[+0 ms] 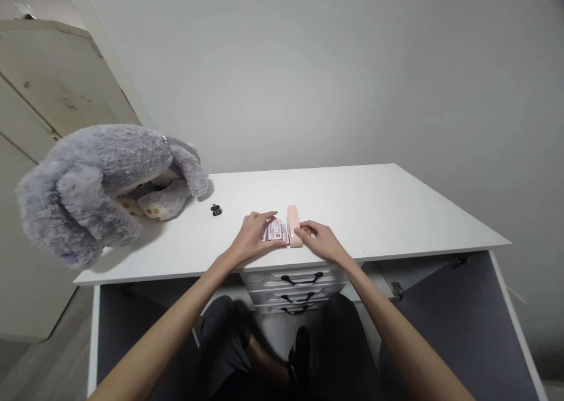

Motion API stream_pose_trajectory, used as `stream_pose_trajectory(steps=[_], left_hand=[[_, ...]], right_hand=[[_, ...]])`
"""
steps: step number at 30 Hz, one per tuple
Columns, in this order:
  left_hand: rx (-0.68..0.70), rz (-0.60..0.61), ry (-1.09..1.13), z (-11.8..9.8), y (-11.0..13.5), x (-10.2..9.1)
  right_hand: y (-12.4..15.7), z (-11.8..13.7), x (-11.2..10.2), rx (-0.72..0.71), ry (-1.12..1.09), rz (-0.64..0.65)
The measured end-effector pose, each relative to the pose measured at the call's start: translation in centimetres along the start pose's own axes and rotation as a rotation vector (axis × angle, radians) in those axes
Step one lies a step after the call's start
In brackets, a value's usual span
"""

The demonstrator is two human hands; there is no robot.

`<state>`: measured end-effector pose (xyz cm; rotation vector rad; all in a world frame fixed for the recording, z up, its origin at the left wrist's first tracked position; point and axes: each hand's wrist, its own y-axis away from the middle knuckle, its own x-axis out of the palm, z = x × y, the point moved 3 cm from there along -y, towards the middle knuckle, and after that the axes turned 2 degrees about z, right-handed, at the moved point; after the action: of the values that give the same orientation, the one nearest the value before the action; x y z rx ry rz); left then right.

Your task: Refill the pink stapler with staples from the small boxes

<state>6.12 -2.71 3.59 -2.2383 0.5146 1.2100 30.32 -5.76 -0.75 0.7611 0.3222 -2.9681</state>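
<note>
Near the front edge of the white table lie several small white-and-red boxes [274,229], side by side. My left hand [251,235] is closed around them, its thumb along the near side and its fingers along the far side. Just to their right lies a long pink stapler [293,219], pointing away from me. The fingertips of my right hand [322,241] are bent and hold its right side near the close end. Print on the boxes is too small to read.
A small black object [215,209] lies on the table [374,207] to the left. Beyond it sits a large grey plush toy [110,160]. Below the tabletop are drawers with black handles [302,279] and opened cabinet doors [458,324] on both sides. A wall stands behind.
</note>
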Motion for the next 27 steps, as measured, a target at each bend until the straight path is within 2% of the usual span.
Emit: stream_pose_trajectory(steps=[4, 8, 10, 16, 18, 23, 27], left_hand=[[0.054, 0.021, -0.047, -1.2, -1.1, 1.0], [0.058, -0.131, 0.007, -1.2, -1.4, 0.6], [0.057, -0.16, 0.036, -1.7, -1.6, 0.6], [0.113, -0.174, 0.054, -3.3, -2.5, 3.2], [0.078, -0.211, 0.126, -3.1, -2.6, 4.0], [-0.149, -0.295, 0.41, -1.8, -3.0, 5.4], [-0.242, -0.317, 0.502, -1.7, -3.6, 6.2]], right_hand=[[-0.1, -0.1, 0.0, -0.017, -0.022, -0.004], [-0.2, -0.1, 0.0, -0.019, -0.023, -0.006], [-0.2, 0.0, -0.1, -0.021, -0.022, -0.006], [-0.2, 0.2, -0.2, -0.02, -0.029, 0.0], [-0.2, 0.2, -0.2, -0.023, -0.022, 0.003], [-0.2, 0.2, -0.1, -0.018, -0.027, -0.009], [-0.2, 0.0, 0.0, -0.024, -0.024, -0.015]])
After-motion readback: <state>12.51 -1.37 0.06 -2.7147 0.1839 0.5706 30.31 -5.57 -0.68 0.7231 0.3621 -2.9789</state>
